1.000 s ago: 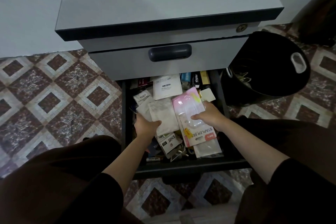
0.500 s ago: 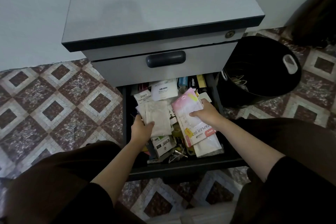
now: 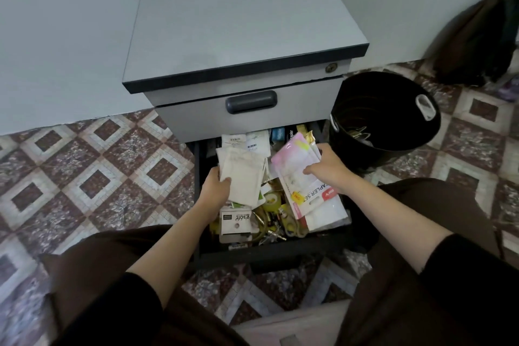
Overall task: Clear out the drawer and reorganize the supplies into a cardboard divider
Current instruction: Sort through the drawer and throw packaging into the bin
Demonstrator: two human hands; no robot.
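Cream paper packets (image 3: 243, 174) now ride higher in the left hand (image 3: 214, 191), which clamps their lower edge. The right hand (image 3: 327, 170) has drawn the pink packet (image 3: 292, 160) and the stapler-set card (image 3: 311, 199) under it into one pinched bundle, so both handfuls look ready to leave the drawer (image 3: 280, 254) at the lower middle of the frame. Lifting them has bared a yellow tape roll (image 3: 271, 201), small metal bits and loose cards on the crowded drawer floor, so I'd say the clearing has barely begun; no cardboard divider is in sight, only a black bin (image 3: 407, 143) just right of the drawer.
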